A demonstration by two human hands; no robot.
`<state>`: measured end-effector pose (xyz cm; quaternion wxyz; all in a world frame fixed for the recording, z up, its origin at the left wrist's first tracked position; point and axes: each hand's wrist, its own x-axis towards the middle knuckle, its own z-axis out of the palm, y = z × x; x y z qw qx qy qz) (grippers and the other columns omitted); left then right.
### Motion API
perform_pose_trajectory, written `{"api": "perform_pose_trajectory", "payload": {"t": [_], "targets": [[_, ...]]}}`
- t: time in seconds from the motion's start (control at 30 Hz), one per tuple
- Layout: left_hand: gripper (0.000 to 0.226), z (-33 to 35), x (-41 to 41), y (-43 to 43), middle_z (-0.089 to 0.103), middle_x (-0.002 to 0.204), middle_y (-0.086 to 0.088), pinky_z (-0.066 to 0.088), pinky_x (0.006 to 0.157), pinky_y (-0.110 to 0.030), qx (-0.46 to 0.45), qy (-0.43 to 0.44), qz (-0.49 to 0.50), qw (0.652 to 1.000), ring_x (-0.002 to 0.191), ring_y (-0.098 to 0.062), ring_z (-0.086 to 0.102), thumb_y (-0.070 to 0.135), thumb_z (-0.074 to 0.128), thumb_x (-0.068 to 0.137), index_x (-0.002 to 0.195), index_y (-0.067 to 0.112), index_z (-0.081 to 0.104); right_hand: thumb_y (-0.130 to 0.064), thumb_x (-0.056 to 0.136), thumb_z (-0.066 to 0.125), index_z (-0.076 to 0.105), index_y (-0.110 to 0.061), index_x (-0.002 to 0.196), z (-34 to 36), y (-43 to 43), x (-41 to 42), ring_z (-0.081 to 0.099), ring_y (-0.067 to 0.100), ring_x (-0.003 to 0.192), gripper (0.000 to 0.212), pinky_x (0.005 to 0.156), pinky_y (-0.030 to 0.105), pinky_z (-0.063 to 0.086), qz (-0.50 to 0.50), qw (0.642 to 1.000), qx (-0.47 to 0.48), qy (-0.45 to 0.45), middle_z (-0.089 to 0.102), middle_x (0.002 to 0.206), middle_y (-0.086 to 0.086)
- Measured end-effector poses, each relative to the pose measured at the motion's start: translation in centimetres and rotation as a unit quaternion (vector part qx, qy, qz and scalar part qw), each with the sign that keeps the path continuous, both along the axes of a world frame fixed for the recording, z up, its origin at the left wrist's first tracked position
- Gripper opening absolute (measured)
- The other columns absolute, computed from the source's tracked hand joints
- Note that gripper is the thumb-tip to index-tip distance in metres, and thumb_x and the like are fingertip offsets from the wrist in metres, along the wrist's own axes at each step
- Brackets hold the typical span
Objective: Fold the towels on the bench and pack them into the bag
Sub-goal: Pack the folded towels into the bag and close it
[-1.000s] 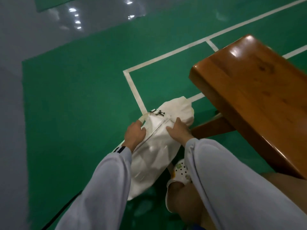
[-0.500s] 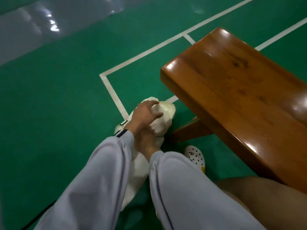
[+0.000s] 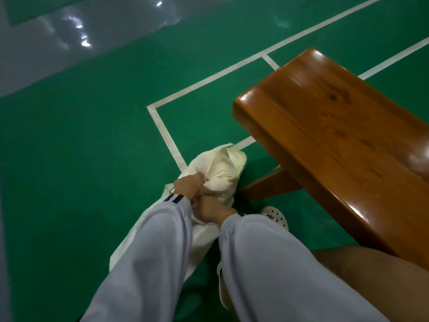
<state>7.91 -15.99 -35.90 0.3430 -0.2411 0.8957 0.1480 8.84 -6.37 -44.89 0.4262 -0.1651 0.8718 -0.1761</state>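
Bag (image 3: 219,169): cream cloth, lower centre of the frame, long body running down and left behind the forearms. Its upper end is bunched and bulging; its contents are hidden. It sits just left of the slanted leg (image 3: 271,184) under the tabletop. Whether it rests on the floor cannot be told.

Left grip (image 3: 186,184): fingers curled tight round gathered cloth at the neck of the bag, knuckles up. Pale grey sleeve (image 3: 148,247) with dark stripes at the cuff.

Right grip (image 3: 210,210): directly below the left grip and touching it, fingers curled into the cloth of the bag. What lies under the fingers is partly covered. Matching grey sleeve, entering from the lower right.

Tabletop (image 3: 336,140): polished brown wood plank, right half of the frame, running from upper centre to the right edge, with glossy highlights on its surface.

Clog (image 3: 276,217): white, perforated, on the floor below the tabletop's edge, just right of the right grip.

Bare knee (image 3: 371,280): lower right corner, beside the tabletop's near edge.

Floor (image 3: 81,159): green court surface with white lines (image 3: 167,135) meeting at a corner above the bag. A grey glossy strip fills the upper left of the frame.
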Motion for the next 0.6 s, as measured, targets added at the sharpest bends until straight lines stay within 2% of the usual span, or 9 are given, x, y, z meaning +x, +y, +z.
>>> {"api": "perform_pose_trajectory", "payload": {"t": [0.07, 0.1, 0.17, 0.23, 0.33, 0.4, 0.5, 0.6], "targets": [[0.044, -0.3, -0.1, 0.0, 0.062, 0.138, -0.008, 0.043, 0.1, -0.042, -0.008, -0.009, -0.003, 1.0, 0.124, -0.032, 0.059, 0.036, 0.052, 0.096, 0.138, 0.023, 0.05, -0.041, 0.077, 0.065, 0.069, -0.023, 0.103, 3.0, 0.6, -0.2, 0.07, 0.026, 0.092, 0.031, 0.077, 0.033, 0.058, -0.07, 0.997, -0.023, 0.009, 0.07, 0.093, -0.002], [0.041, -0.5, -0.2, 0.2, 0.062, 0.137, -0.009, 0.043, 0.1, -0.043, -0.013, -0.01, -0.001, 1.0, 0.123, -0.032, 0.06, 0.031, 0.049, 0.097, 0.137, 0.022, 0.051, -0.036, 0.081, 0.066, 0.07, -0.02, 0.102, 4.6, 1.0, -0.4, 0.07, 0.027, 0.093, 0.027, 0.076, 0.033, 0.057, -0.121, 0.992, -0.039, 0.026, 0.07, 0.094, 0.0], [0.039, -1.2, -0.4, 0.7, 0.065, 0.131, -0.009, 0.044, 0.097, -0.042, -0.019, -0.004, -0.001, 1.0, 0.12, -0.032, 0.061, 0.036, 0.049, 0.097, 0.133, 0.021, 0.054, -0.024, 0.091, 0.06, 0.068, -0.011, 0.111, 6.8, 1.7, -1.8, 0.066, 0.033, 0.103, 0.025, 0.084, 0.036, 0.054, -0.232, 0.97, -0.029, 0.071, 0.069, 0.109, 0.01], [0.045, -2.3, -0.3, 1.1, 0.069, 0.121, -0.006, 0.045, 0.088, -0.039, -0.03, 0.015, -0.009, 0.999, 0.112, -0.03, 0.064, 0.049, 0.054, 0.093, 0.129, 0.022, 0.057, -0.02, 0.094, 0.054, 0.056, -0.012, 0.13, 6.6, 2.3, -4.0, 0.057, 0.034, 0.117, 0.037, 0.097, 0.043, 0.051, -0.29, 0.948, -0.009, 0.133, 0.058, 0.13, 0.012], [0.073, -3.8, 0.4, 1.5, 0.071, 0.105, -0.002, 0.044, 0.073, -0.034, -0.075, 0.059, -0.045, 0.994, 0.096, -0.025, 0.068, 0.077, 0.058, 0.081, 0.131, 0.025, 0.055, -0.032, 0.093, 0.059, 0.034, -0.028, 0.151, 4.8, 2.7, -7.0, 0.041, 0.033, 0.129, 0.063, 0.106, 0.048, 0.043, -0.224, 0.966, -0.011, 0.129, 0.038, 0.149, 0.009], [0.083, -4.2, 0.5, 1.6, 0.071, 0.104, 0.0, 0.042, 0.07, -0.034, -0.111, 0.077, -0.093, 0.987, 0.094, -0.024, 0.068, 0.09, 0.048, 0.076, 0.136, 0.033, 0.052, -0.044, 0.092, 0.064, 0.02, -0.03, 0.157, 3.2, 3.1, -8.6, 0.036, 0.037, 0.136, 0.08, 0.109, 0.048, 0.04, -0.249, 0.968, -0.013, 0.044, 0.027, 0.157, 0.011], [0.092, -3.8, -0.3, 1.5, 0.069, 0.113, -0.003, 0.042, 0.076, -0.037, -0.122, 0.078, -0.142, 0.979, 0.103, -0.027, 0.064, 0.095, 0.042, 0.074, 0.149, 0.042, 0.037, -0.056, 0.089, 0.065, 0.008, -0.031, 0.16, 1.2, 3.2, -11.1, 0.033, 0.039, 0.142, 0.095, 0.114, 0.049, 0.036, -0.306, 0.95, -0.041, -0.054, 0.022, 0.162, 0.011], [0.09, -3.0, -2.0, 1.2, 0.066, 0.118, -0.006, 0.046, 0.078, -0.039, -0.069, 0.122, -0.129, 0.982, 0.106, -0.029, 0.062, 0.089, 0.039, 0.081, 0.156, 0.044, 0.019, -0.065, 0.089, 0.058, 0.009, -0.038, 0.159, -0.7, 2.7, -12.5, 0.034, 0.039, 0.142, 0.09, 0.114, 0.049, 0.035, -0.239, 0.969, -0.021, -0.06, 0.025, 0.16, 0.011]]}}
